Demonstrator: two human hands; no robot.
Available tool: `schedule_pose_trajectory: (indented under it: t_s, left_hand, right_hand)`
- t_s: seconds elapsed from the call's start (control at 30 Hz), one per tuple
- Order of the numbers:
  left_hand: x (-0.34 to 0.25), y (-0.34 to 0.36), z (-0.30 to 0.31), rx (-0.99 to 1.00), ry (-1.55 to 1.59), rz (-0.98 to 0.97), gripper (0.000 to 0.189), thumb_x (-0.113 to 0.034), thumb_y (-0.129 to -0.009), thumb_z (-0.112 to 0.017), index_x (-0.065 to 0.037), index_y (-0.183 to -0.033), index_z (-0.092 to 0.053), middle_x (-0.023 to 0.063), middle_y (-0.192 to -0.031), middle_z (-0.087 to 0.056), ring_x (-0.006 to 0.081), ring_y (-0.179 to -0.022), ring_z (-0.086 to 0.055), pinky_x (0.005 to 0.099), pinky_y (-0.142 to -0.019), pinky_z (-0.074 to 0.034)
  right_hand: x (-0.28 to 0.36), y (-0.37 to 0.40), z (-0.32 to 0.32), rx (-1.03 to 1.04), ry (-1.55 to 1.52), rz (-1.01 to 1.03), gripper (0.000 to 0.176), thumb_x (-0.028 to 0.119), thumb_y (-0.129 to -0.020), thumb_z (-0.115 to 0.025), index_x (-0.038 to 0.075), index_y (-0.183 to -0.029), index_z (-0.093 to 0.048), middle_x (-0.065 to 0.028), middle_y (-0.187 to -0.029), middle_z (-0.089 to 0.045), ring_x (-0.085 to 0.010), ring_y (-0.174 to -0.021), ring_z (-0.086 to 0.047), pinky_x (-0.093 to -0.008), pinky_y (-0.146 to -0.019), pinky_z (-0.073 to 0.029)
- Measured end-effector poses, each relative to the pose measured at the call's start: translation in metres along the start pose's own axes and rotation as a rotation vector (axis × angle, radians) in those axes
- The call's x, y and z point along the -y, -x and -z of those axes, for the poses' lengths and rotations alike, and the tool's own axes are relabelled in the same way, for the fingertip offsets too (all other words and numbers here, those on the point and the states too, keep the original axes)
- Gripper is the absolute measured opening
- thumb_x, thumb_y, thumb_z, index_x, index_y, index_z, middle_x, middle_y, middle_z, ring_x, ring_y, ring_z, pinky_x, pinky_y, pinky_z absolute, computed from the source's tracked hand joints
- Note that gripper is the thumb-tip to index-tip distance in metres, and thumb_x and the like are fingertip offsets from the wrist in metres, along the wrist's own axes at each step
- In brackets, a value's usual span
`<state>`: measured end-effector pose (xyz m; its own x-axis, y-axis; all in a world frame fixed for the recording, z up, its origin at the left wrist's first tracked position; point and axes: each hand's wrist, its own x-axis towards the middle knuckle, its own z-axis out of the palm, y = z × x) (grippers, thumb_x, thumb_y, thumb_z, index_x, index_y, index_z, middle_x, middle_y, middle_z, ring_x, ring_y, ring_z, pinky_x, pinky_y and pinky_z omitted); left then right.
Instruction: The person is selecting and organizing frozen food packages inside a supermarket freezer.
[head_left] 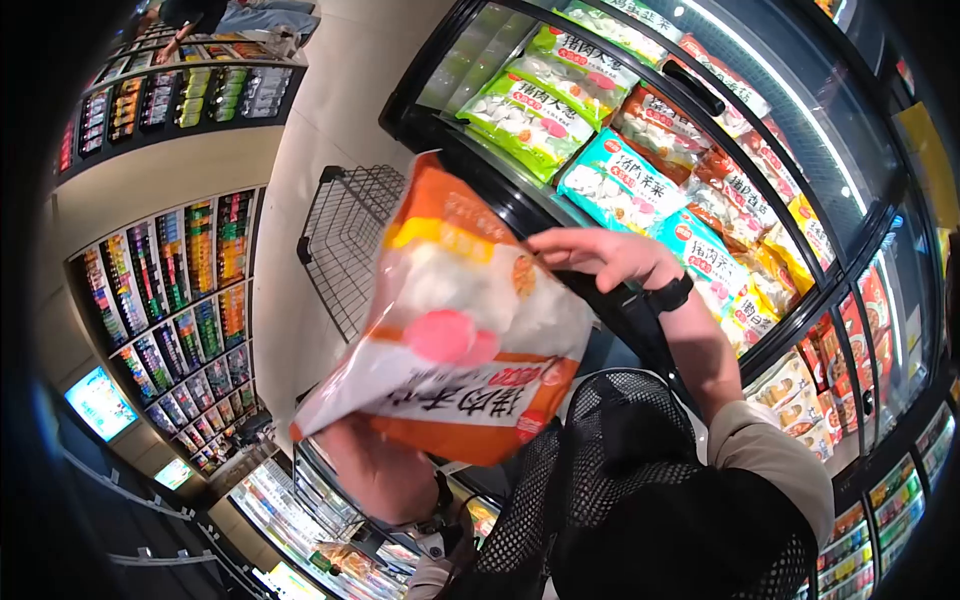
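An orange-and-white bag of frozen dumplings (450, 330) fills the middle of the view, tilted, with its printed front towards me. My left hand (375, 470) grips it at the lower left edge, its fingers hidden behind the plastic. At the bag's upper right edge is my right hand (615, 258), open, with fingers stretched out and thumb apart. The fingertips overlap the bag's edge in this view. Beyond my right hand stands a glass-topped freezer (480, 165) with green bags (530, 115), teal bags (620, 180) and brown bags of dumplings (660, 130) lying in rows.
A wire shopping cart (345, 230) stands behind the bag on the pale floor (330, 90). Shelves packed with products (170, 270) line the left. A freezer-lid handle (693, 88) juts out at the top. Another person's arm (178, 42) reaches over a far shelf.
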<state>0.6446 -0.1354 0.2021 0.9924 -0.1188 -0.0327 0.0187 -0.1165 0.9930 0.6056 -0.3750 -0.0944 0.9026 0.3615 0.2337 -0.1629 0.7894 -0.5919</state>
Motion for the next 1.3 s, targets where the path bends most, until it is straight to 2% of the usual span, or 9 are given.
schedule_pose_trajectory:
  t_s: [0.03,0.1,0.2,0.53,0.73,0.87,1.03,1.23,1.3]
  left_hand:
    - [-0.003,-0.003,-0.003,0.054,0.231,0.093,0.044,-0.013,-0.105,-0.060,0.003,-0.145,-0.053,0.0154,-0.137,-0.063,0.0297,-0.129,-0.060,0.0456,-0.111,-0.047]
    - [0.022,-0.002,0.004,0.060,-0.402,-0.111,0.035,-0.011,-0.106,-0.059,0.002,-0.139,-0.059,0.0098,-0.121,-0.068,0.0246,-0.110,-0.062,0.0427,-0.096,-0.050]
    - [0.027,0.008,-0.011,0.159,0.087,0.224,0.028,-0.017,-0.113,-0.052,0.000,-0.133,-0.062,0.0066,-0.110,-0.069,0.0191,-0.096,-0.059,0.0384,-0.088,-0.050]
    - [0.104,-0.049,0.010,0.387,0.696,0.652,0.057,-0.050,-0.116,-0.038,-0.010,-0.155,-0.048,0.0121,-0.151,-0.061,0.0304,-0.135,-0.062,0.0499,-0.113,-0.052]
    - [0.143,-0.011,0.038,0.574,0.642,0.746,0.119,-0.075,-0.090,-0.069,-0.005,-0.170,-0.016,0.0158,-0.172,-0.033,0.0340,-0.158,-0.035,0.0515,-0.129,-0.030]
    - [0.167,0.023,0.016,0.806,0.629,0.729,0.127,-0.048,-0.080,-0.091,-0.006,-0.171,-0.012,0.0144,-0.176,-0.025,0.0303,-0.163,-0.025,0.0492,-0.133,-0.021]
    - [0.159,0.030,-0.001,0.582,0.629,0.823,0.061,-0.010,-0.071,-0.095,-0.014,-0.111,-0.049,-0.0011,-0.112,-0.047,0.0176,-0.117,-0.050,0.0370,-0.114,-0.036]
    - [0.144,0.003,0.047,0.825,0.414,0.673,0.047,-0.011,-0.084,-0.085,-0.005,-0.124,-0.061,0.0060,-0.118,-0.065,0.0223,-0.116,-0.065,0.0390,-0.106,-0.050]
    - [0.136,-0.006,0.042,0.864,0.367,0.663,0.045,-0.011,-0.090,-0.080,-0.003,-0.129,-0.060,0.0074,-0.123,-0.066,0.0223,-0.118,-0.065,0.0391,-0.107,-0.050]
  right_hand:
    - [0.003,-0.007,0.000,0.018,-0.049,-0.026,0.122,0.054,-0.081,-0.091,0.002,-0.169,-0.025,-0.0126,-0.166,-0.042,-0.0233,-0.150,-0.044,-0.0432,-0.126,-0.033]
    - [0.014,-0.024,-0.014,0.028,-0.058,-0.082,0.125,0.048,-0.077,-0.096,0.001,-0.167,-0.025,-0.0121,-0.157,-0.053,-0.0210,-0.140,-0.054,-0.0388,-0.120,-0.042]
    - [0.011,-0.031,-0.025,-0.014,-0.098,-0.252,0.105,0.032,-0.077,-0.098,0.000,-0.159,-0.041,-0.0097,-0.149,-0.061,-0.0187,-0.137,-0.057,-0.0391,-0.118,-0.045]
    - [-0.016,0.027,-0.069,-0.305,-0.632,-0.090,0.076,0.026,-0.090,-0.087,0.003,-0.153,-0.049,-0.0137,-0.142,-0.067,-0.0250,-0.127,-0.068,-0.0410,-0.110,-0.055]
    - [-0.001,0.041,-0.100,-0.598,-0.649,0.342,0.075,0.034,-0.095,-0.082,0.004,-0.154,-0.048,-0.0141,-0.149,-0.061,-0.0296,-0.133,-0.064,-0.0499,-0.115,-0.052]
    - [0.026,0.034,-0.130,-0.811,-0.327,0.428,0.087,0.048,-0.093,-0.082,0.007,-0.159,-0.043,-0.0114,-0.158,-0.054,-0.0301,-0.145,-0.052,-0.0531,-0.124,-0.040]
    - [0.039,0.060,-0.154,-0.737,-0.368,0.550,0.117,0.075,-0.077,-0.082,0.012,-0.165,-0.036,-0.0086,-0.165,-0.046,-0.0328,-0.145,-0.050,-0.0559,-0.126,-0.035]
    - [0.043,0.134,-0.105,-0.449,-0.409,0.420,0.108,0.071,-0.090,-0.070,0.000,-0.163,-0.036,-0.0191,-0.157,-0.056,-0.0362,-0.141,-0.057,-0.0548,-0.120,-0.042]
    - [0.034,0.141,-0.098,-0.515,-0.115,0.056,0.092,0.040,-0.091,-0.084,-0.001,-0.161,-0.039,-0.0171,-0.155,-0.058,-0.0308,-0.139,-0.059,-0.0470,-0.120,-0.044]
